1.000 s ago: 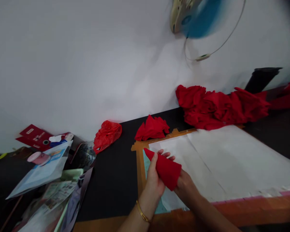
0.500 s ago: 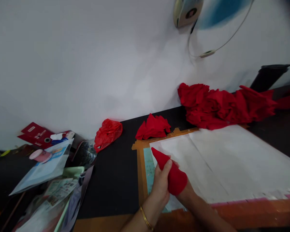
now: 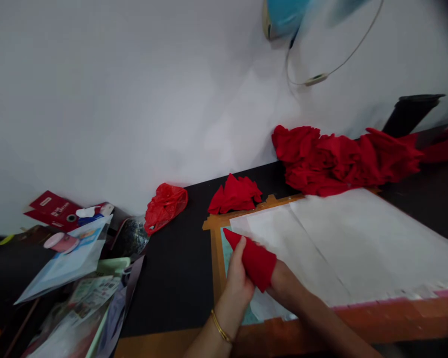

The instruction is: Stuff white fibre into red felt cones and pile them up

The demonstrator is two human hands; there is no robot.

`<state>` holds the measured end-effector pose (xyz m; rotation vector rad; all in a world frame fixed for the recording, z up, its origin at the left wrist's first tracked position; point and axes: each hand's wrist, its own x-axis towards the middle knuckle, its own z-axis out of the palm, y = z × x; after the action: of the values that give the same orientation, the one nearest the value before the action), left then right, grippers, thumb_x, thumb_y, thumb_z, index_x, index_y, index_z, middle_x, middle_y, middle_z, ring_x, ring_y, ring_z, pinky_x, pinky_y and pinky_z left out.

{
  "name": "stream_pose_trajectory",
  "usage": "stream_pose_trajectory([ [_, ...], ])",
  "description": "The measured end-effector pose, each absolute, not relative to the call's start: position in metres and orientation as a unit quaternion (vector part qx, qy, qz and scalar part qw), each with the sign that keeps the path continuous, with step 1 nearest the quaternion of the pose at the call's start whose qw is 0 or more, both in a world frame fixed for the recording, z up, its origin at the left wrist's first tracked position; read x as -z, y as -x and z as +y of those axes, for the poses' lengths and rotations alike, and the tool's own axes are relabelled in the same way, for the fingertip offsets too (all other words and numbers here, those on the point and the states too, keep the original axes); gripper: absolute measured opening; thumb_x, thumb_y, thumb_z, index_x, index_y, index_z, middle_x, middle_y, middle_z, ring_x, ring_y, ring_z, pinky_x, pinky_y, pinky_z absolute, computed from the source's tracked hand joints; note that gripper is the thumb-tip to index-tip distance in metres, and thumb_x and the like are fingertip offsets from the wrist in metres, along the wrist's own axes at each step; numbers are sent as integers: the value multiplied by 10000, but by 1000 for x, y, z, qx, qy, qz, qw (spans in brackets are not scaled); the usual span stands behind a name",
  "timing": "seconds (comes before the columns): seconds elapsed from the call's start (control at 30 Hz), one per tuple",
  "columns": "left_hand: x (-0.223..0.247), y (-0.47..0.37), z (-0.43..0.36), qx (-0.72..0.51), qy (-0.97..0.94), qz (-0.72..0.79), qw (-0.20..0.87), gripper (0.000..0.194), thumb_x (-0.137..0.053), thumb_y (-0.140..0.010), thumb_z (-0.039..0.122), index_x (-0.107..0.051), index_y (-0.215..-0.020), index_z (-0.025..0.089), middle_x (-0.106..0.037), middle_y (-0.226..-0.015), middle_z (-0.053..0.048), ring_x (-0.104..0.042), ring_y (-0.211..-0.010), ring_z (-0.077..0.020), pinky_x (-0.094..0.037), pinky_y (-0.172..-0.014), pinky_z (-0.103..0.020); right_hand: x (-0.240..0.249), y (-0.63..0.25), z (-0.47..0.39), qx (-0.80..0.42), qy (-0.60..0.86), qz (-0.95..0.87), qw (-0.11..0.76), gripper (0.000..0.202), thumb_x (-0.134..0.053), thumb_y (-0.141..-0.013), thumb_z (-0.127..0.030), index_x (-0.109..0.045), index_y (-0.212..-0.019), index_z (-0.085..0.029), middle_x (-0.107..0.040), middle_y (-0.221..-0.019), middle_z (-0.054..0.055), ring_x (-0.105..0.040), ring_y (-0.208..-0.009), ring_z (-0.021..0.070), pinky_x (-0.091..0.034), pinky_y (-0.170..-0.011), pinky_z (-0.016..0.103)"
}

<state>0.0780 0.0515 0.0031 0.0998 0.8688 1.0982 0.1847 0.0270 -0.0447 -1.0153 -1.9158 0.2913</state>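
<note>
A pointed red cloth cone (image 3: 259, 261) is over my right hand (image 3: 278, 278), which reaches in through the wide end. The fingers of that hand are hidden by the cloth; only the wrist and heel show. My left hand (image 3: 241, 271) is wrapped round the cone from the left side, thumb lying along it near the tip. The tip points up and to the left, above the left edge of the white sheet (image 3: 336, 248). Behind the hands lies a small pile of red cloth pieces (image 3: 236, 194).
A large heap of red cloth (image 3: 343, 161) lies against the wall, with a black bin (image 3: 408, 117) behind it. Left of the hands are a red plastic bag (image 3: 166, 206) and a green basket (image 3: 115, 266) of papers. A pink-labelled spool (image 3: 61, 242) rests on a plastic packet.
Both hands and the cone have shifted a little to the left. My left thumb now sits closer to the cone's tip, and the wide end looks flatter.
</note>
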Motion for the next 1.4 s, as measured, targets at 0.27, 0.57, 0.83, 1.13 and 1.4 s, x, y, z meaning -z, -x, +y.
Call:
stream_pose_trajectory([
  [0.27, -8, -60, 77, -560, 11, 391, 731, 302, -634, -850, 412, -682, -884, 116, -721, -816, -95, -690, -691, -198, -562, -682, -312, 39, -194, -2, -12, 452, -744, 492, 485, -468, -873, 1, -510, -1317, -189, -642, -1245, 121, -576, -1126, 230, -518, -924, 441],
  [0.57, -1, -67, 69, -520, -25, 370, 770, 333, -566, -895, 405, -684, -866, 95, -721, -795, -89, -699, -727, -188, -560, -797, -308, 27, -164, 12, 28, 443, -785, 433, 281, -446, -843, -59, -646, -1033, -111, -703, -958, 127, -574, -913, 263, -507, -775, 420],
  [0.83, 1, -69, 65, -483, -15, 442, 756, 326, -532, -914, 348, -707, -941, 75, -741, -924, -144, -714, -841, -201, -541, -822, -268, 35, -169, 15, 76, 510, -772, 371, 330, -439, -819, -8, -655, -1055, -88, -698, -1113, 165, -481, -1237, 334, -404, -933, 476],
  [1.13, -2, -65, 68, -473, 1, 412, 779, 324, -450, -947, 319, -685, -978, 98, -715, -802, -81, -662, -660, -143, -542, -691, -241, 6, -197, 2, 4, 460, -731, 504, 391, -469, -887, -18, -543, -1239, -169, -685, -1135, 89, -557, -1034, 228, -446, -893, 412],
  [1.4, -4, -67, 57, -452, -50, 369, 811, 461, -594, -872, 405, -665, -1099, 11, -712, -1015, -181, -697, -878, -205, -532, -822, -255, 8, -184, 12, 45, 473, -767, 432, 227, -444, -919, -97, -646, -1018, -127, -705, -1005, 106, -550, -1000, 267, -439, -819, 418],
])
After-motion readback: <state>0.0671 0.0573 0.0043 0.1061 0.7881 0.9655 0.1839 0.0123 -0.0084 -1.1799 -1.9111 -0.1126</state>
